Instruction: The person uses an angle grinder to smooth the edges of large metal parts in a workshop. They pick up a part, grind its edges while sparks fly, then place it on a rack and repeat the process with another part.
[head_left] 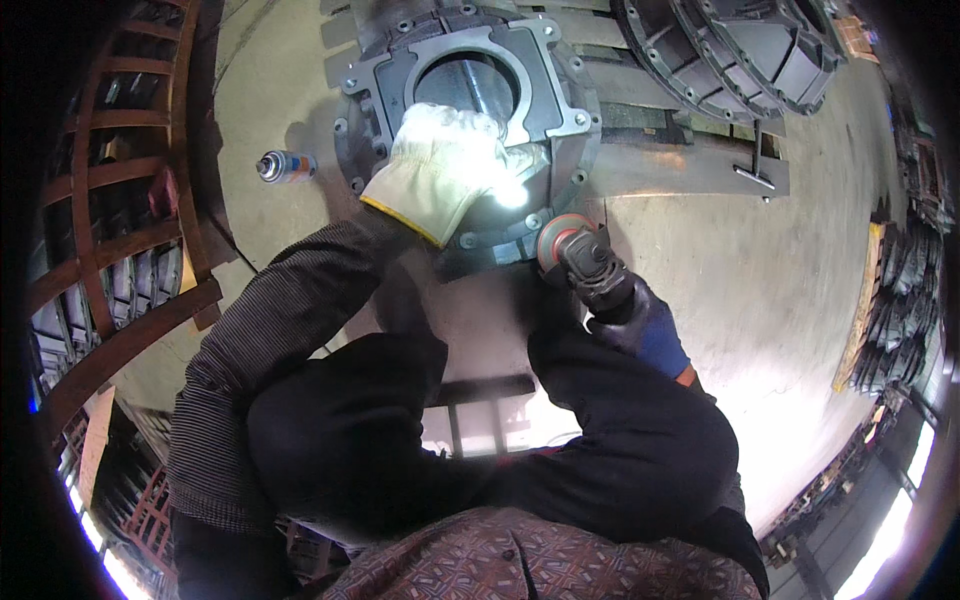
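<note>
Ahead of me lies a grey metal casting (557,85) with a large round opening and bolt holes around its flange. My left hand (440,155), in a pale work glove with a yellow cuff edge, rests over its near left side beside the opening. Strong glare hides the glove's fingers. In a dark blue glove with an orange cuff, my right hand (640,325) is closed round an angle grinder (592,262). The grinder's reddish disc (556,240) is at the casting's near right edge; whether they touch I cannot tell.
A spray can (286,167) lies on the floor left of the casting. More ribbed castings (735,50) rest on slats at the far right, near a T-shaped metal handle (755,178). Brown metal racks (125,180) with parts line the left; stacked dark parts (905,300) stand at right.
</note>
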